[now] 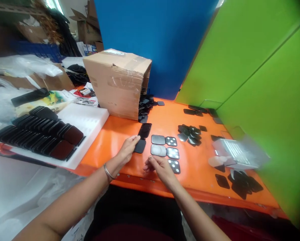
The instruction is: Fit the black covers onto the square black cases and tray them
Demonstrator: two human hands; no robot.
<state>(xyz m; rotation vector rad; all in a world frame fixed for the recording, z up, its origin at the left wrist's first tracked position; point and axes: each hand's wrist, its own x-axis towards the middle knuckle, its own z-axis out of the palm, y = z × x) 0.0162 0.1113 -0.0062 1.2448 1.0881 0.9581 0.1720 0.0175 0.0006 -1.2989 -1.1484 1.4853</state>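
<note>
"So, how far along are you?"

"Partway, I'd judge: three pale-spotted cases (171,141) lie on the orange table (165,117). My left hand (128,148) holds a black case (140,146) by its edge; my right hand (160,166) curls beside them, whether gripping anything I can't tell."

"What's left?"

"Probably the dark heap (146,105) in the cardboard box (117,87); the rows (43,130) on white foam (96,117) may be done."

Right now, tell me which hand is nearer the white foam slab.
Left. The left hand is right of the white foam slab, touching a black case; the right hand is farther right.
</note>
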